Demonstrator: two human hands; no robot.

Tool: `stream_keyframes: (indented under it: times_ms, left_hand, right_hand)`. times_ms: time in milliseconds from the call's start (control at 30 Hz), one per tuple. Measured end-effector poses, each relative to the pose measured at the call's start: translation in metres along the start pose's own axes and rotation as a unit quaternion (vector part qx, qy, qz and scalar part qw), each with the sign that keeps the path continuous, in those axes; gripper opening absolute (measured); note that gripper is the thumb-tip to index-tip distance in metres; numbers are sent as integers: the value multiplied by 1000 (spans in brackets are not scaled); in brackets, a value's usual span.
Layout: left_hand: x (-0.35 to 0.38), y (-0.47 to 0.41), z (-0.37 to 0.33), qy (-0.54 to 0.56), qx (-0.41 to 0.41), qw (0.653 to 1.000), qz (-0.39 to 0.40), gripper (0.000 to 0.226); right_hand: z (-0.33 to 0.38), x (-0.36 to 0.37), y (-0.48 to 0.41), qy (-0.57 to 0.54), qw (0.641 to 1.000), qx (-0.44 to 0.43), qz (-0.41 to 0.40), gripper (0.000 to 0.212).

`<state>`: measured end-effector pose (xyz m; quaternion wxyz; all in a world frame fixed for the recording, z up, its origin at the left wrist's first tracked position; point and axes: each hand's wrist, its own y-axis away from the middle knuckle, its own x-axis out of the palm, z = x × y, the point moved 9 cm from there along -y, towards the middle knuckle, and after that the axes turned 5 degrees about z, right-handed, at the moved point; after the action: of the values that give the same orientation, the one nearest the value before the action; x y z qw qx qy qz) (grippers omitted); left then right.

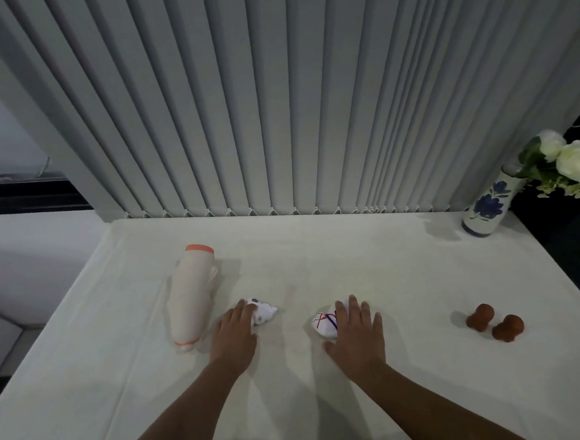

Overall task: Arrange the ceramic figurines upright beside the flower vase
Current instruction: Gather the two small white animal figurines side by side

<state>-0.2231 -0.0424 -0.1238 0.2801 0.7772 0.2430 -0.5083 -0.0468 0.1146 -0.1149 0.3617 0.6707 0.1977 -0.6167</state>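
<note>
1. A person leans over a white-draped desk, both bare arms reaching toward the centre of the frame, where small ceramic figurines lie on their sides.

2. The left hand rests its fingertips on a small white figurine at lower centre; the grip looks spread and not closed round the piece.

3. The right hand lies flat over a rounded white figurine with red and blue lines, fingers splayed, touching but not clasping it.

4. A tall white figurine with orange bands lies toppled at centre left, just beside the left hand.

5. Two brown figurines sit close together at lower right, well apart from both hands; whether they are upright cannot be told.

6. The flower vase, painted with a blue bloom and holding white roses, stands at the right edge of the frame, close to the desk's far corner.

7. Glazed ceramic is likely hard, slick and brittle; the small pieces look light enough to pinch round the body, while the tall one probably wants a whole-hand hold at mid-body.

8. Open cloth stretches between the centre and the vase, giving room to carry; the risk appears to be the right-hand desk edge near the vase and the vertical blinds hanging just behind.
</note>
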Motion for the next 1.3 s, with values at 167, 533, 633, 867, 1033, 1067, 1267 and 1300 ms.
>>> stream_keyframes:
  times_ms: [167, 533, 633, 867, 1033, 1067, 1267, 1300]
  left_hand:
    - [1, -2, 4, 30, -1, 1000, 10, 65]
    - [5, -16, -6, 104, -36, 994, 24, 61]
    - [1, -21, -4, 128, -36, 991, 21, 55]
    - [-14, -23, -20, 181, 4, 983, -23, 37]
    - [-20, -24, -44, 209, 2, 977, -49, 20]
    - [-20, -25, -49, 208, 4, 977, -49, 20]
    - [-18, -35, -71, 196, -8, 980, -44, 37]
    - [-18, -37, -77, 194, -7, 980, -43, 37]
  right_hand:
    - [-3, 8, -5, 5, 1000, 16, 10, 84]
    - [-14, -7, -7, -43, 998, 0, -35, 76]
    - [-17, -9, -11, -73, 997, -15, -29, 77]
    - [-26, -8, -19, -111, 992, -53, -6, 72]
    - [-39, -9, -23, -149, 984, -90, 25, 61]
    - [-43, -10, -24, -159, 982, -97, 29, 60]
    - [-69, -30, -32, -289, 952, -95, 33, 35]
    - [-74, -33, -34, -308, 947, -86, 35, 29]
